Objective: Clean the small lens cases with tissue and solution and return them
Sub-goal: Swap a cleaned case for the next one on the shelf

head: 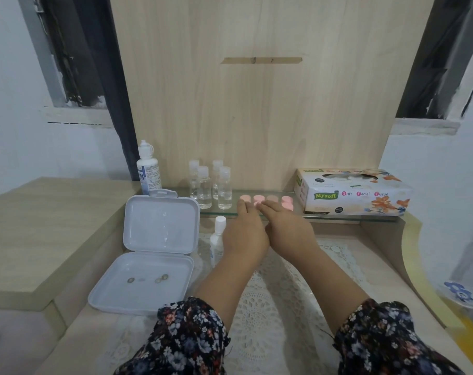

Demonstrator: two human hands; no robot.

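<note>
head view: left hand [245, 230] and right hand [286, 226], fingers outstretched on pink lens cases [259, 198]

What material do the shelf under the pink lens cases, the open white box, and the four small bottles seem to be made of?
The shelf looks like clear glass: its front edge is greenish and you see through it. The open white box seems to be smooth, slightly glossy plastic with a moulded hinge. The four small bottles are transparent, probably plastic, though glass cannot be excluded.
</note>
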